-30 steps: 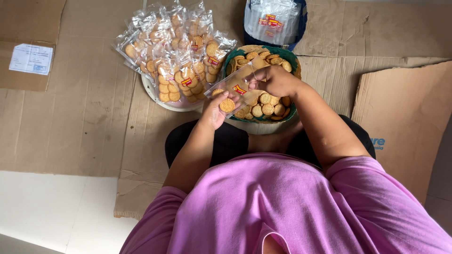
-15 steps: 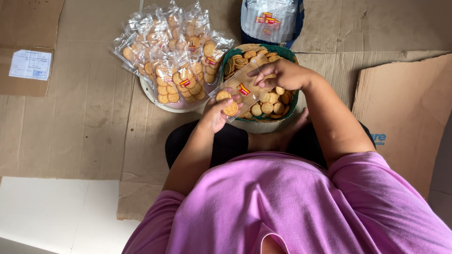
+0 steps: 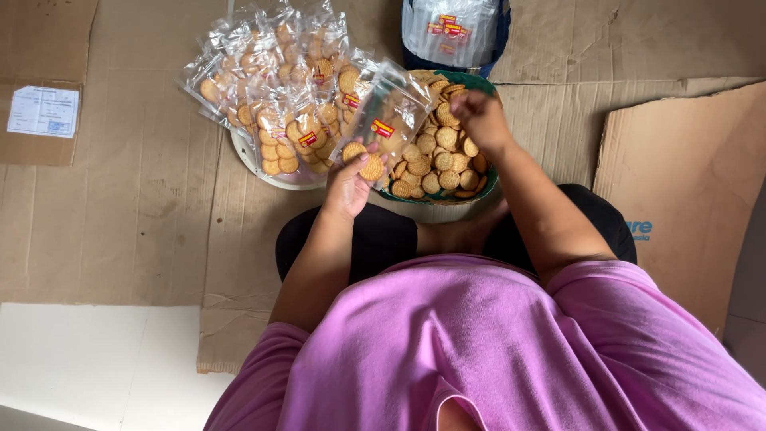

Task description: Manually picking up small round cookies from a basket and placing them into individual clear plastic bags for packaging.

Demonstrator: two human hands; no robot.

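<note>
The left hand [image 3: 349,185] grips the lower end of a clear plastic pouch with a small red and yellow label [image 3: 388,112], fingers curled around it; two round golden biscuits lie at the bottom of the pouch, just above the thumb. The pouch tilts up and to the right, its open mouth lying over the rim of a round green bowl [image 3: 488,180] heaped with loose round golden biscuits [image 3: 435,164]. The right hand [image 3: 479,116] hovers over the far side of that bowl, fingers pinched together at the pouch's mouth; whether they hold a biscuit cannot be told.

Just left of the bowl, touching it, sits a white round plate [image 3: 259,170] piled high with filled clear biscuit packets [image 3: 275,88], each with the same kind of small label. Beyond the bowl, at the top edge of the view, stands a dark blue container holding a bundle of empty clear pouches [image 3: 453,32].

Everything rests on flattened brown cardboard sheets [image 3: 120,207] spread over the floor. A white paper label [image 3: 42,112] is stuck to a cardboard piece at far left. The person sits cross-legged in a pink shirt [image 3: 479,351].
</note>
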